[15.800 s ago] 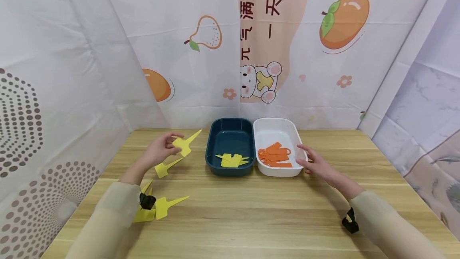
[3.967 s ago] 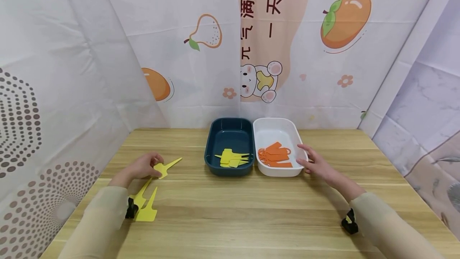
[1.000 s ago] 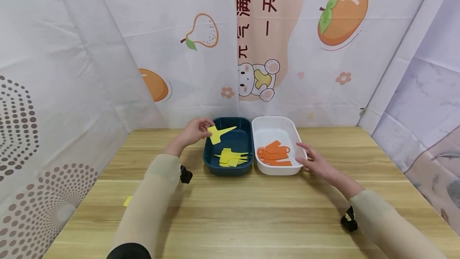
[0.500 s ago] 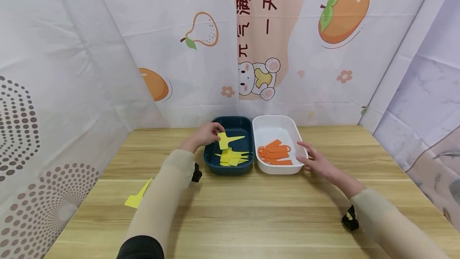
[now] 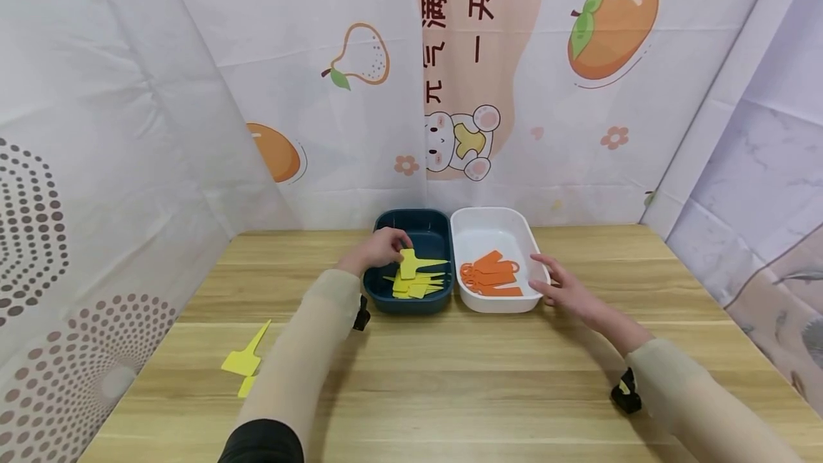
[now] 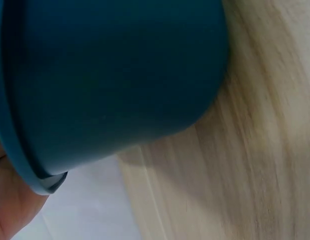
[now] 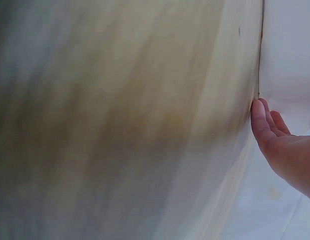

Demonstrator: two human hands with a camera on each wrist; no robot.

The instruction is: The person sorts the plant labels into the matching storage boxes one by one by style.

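My left hand [image 5: 384, 247] reaches over the left side of the dark blue tray [image 5: 411, 304] and pinches a yellow T-shaped plant label [image 5: 409, 264] by its broad end. The label is just above a pile of several yellow plant labels [image 5: 418, 289] inside that tray. In the left wrist view the outer wall of the blue tray [image 6: 114, 85] hides most of the hand [image 6: 14, 200]. My right hand [image 5: 566, 290] rests its fingers on the right rim of the white tray [image 5: 498, 306]. In the right wrist view those fingers [image 7: 262, 122] look extended.
Orange tags with ring ends [image 5: 491, 276] lie in the white tray, which stands against the blue one. On the wooden table [image 5: 476, 391] at left lie a yellow plant label [image 5: 241, 361] and another [image 5: 246, 386], partly behind my left sleeve. A printed curtain [image 5: 360, 127] hangs behind.
Over the last second my left hand has moved right and nearer, carrying the label lower into the blue tray. Since earlier, yellow labels have gone from table to tray. The right hand stays put.
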